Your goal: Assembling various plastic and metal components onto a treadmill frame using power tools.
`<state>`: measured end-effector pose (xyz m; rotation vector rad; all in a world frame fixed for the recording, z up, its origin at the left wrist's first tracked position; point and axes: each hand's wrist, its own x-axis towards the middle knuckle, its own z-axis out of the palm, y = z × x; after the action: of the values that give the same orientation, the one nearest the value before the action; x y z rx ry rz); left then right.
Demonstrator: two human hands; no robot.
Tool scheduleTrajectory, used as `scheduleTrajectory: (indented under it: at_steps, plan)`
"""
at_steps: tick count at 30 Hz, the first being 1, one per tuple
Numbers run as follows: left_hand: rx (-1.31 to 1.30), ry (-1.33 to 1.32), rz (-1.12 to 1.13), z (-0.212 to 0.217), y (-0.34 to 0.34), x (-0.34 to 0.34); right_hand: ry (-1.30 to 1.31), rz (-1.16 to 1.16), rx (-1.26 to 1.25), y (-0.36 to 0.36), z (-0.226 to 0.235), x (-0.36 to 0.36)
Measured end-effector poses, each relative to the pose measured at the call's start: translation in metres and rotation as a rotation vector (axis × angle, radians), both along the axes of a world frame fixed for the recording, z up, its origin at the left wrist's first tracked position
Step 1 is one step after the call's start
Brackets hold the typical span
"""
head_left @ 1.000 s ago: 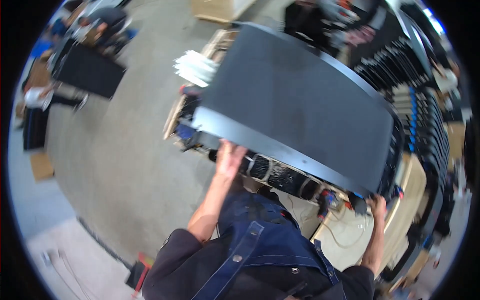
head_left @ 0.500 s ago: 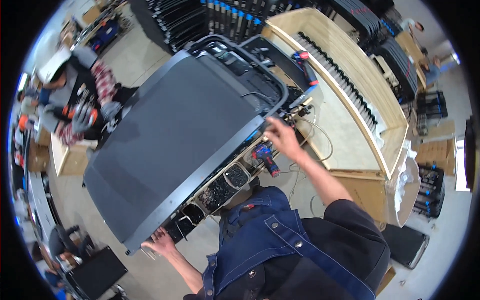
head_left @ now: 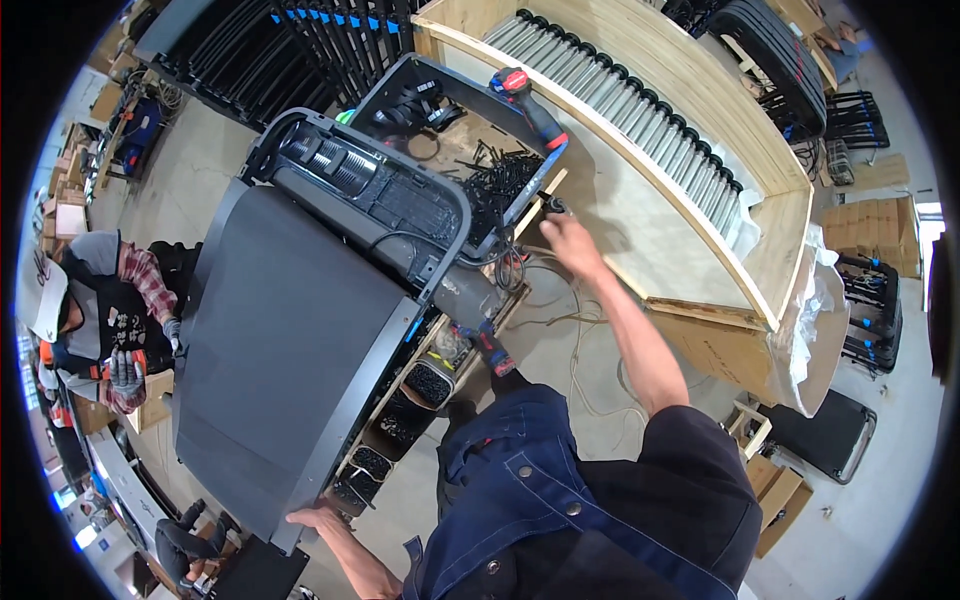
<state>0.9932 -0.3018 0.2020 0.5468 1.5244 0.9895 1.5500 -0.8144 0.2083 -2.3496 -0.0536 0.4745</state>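
Gripping the treadmill deck [head_left: 290,360] at its lower-left corner, left hand [head_left: 318,517] has fingers curled on the edge. Deck spans frame center-left, tilted. Right hand [head_left: 568,238], upper center, reaches w/ fingers bent, near black screws [head_left: 500,180] in a tray; can't tell if clamped.

Wooden rack [head_left: 470,330] carries treadmill deck [head_left: 290,350]; screw tray [head_left: 480,160] alongside.

A long wooden crate [head_left: 700,120] lies at the upper right, a row of grey rollers [head_left: 640,110] resting inside along its far wall. Beside the crate's near left end, a red-and-blue power drill [head_left: 528,100] sits at a tray of black screws [head_left: 505,180]. Far left of the crate, a seated person in gloves [head_left: 110,330]. Right of it, cardboard boxes [head_left: 875,235].
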Motion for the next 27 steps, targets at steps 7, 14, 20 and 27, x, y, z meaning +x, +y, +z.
scheduleTrajectory:
  at_steps: [7,14,20,27]
  plan:
    - [0.072,-0.042,-0.043,0.031,-0.007,-0.020,0.488,-0.397,0.254,-0.058,-0.192,0.057]
    - [0.008,0.137,0.078,0.007,-0.001,0.003,0.366,-0.434,0.361,-0.082,-0.308,0.104]
    - [0.056,0.072,0.155,-0.004,-0.003,-0.015,0.351,-0.464,0.695,-0.085,-0.351,0.128]
    - [-0.045,0.180,-0.110,-0.010,-0.060,-0.042,0.318,-0.325,0.516,-0.075,-0.269,0.099]
